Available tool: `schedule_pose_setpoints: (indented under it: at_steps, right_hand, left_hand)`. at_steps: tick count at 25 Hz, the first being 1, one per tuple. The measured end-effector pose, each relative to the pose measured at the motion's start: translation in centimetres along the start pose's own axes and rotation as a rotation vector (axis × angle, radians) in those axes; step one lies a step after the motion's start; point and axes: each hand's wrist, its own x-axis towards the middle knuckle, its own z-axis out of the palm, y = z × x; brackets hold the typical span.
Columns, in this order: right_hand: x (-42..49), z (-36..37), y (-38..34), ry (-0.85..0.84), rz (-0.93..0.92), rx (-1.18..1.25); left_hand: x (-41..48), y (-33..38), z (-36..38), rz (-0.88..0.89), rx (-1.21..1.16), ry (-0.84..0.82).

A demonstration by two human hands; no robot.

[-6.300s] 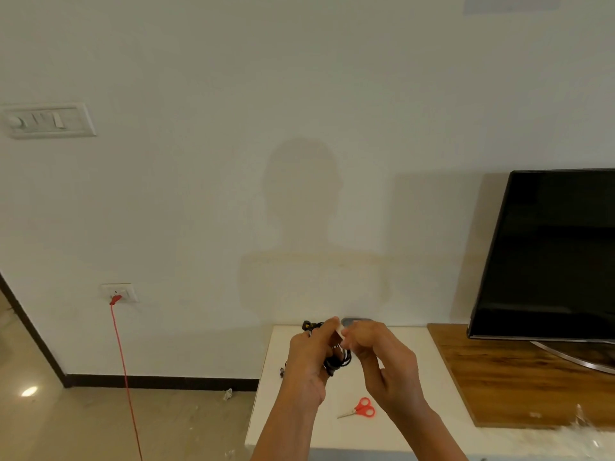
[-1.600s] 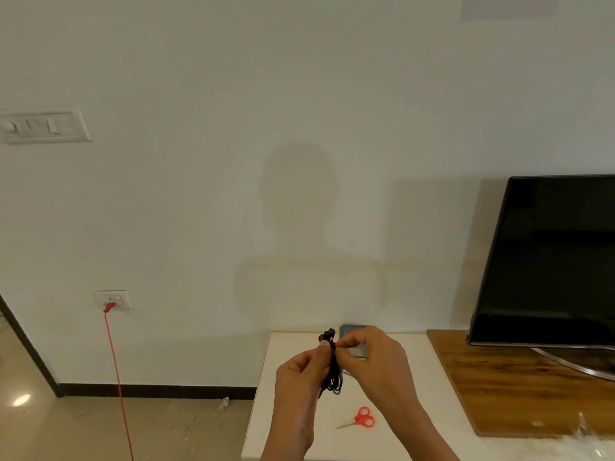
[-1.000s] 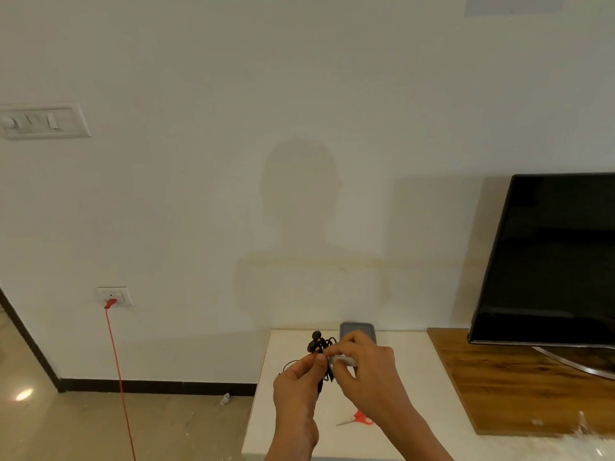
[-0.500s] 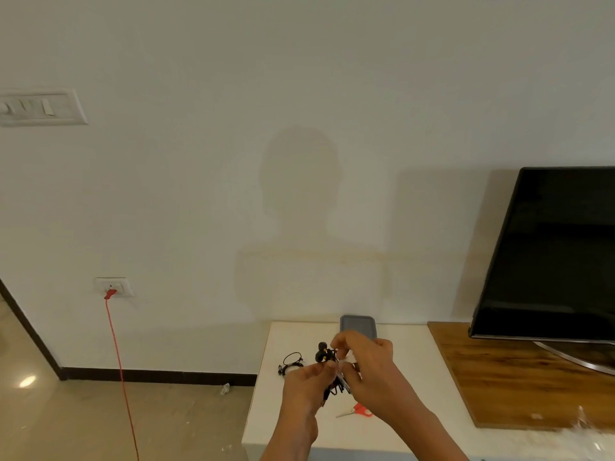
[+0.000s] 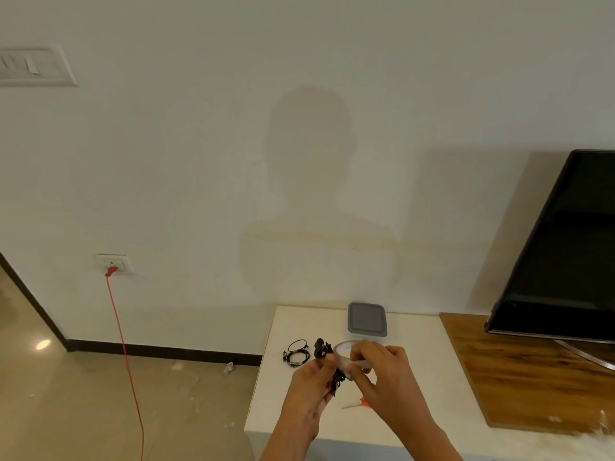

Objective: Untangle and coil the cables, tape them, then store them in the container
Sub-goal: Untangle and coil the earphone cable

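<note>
My left hand pinches a coiled black cable above the white table. My right hand holds a clear tape roll right beside the coil, its fingers curled over the roll. A second, smaller black cable lies coiled on the table to the left of my hands. A container with a grey lid stands at the back of the table against the wall. How the tape meets the coil is hidden between my fingers.
Red-handled scissors lie on the table under my right wrist. A black TV stands on a wooden board at the right. A red cord hangs from a wall socket to the floor at the left.
My view has tipped down, showing more of the table. The tape roll now shows in my right hand beside the coil. The small cable on the table has come into view.
</note>
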Motion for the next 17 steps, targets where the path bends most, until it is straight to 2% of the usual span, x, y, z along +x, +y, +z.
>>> schedule_pose_setpoints:
  at_steps: [3,9,14,17]
  right_hand:
    - [0.6,2.4,1.8,0.010,0.015,0.008]
    - [2.2,7.1,4.5,-0.017,0.016,-0.102]
    - [3.5,12.2,7.1,-0.100,0.165,-0.205]
    - [4.2,15.5,9.7,-0.175,0.299,-0.149]
  left_hand:
    - [2.4,-0.7,-0.8,0.056,0.208,0.036]
    - [7.4,-2.3,-1.6,0.067,0.420,0.189]
    - [11.6,-4.6,-1.9,0.148,0.606,0.330]
    - [14.3,-6.4,-2.3,0.098,0.608,0.362]
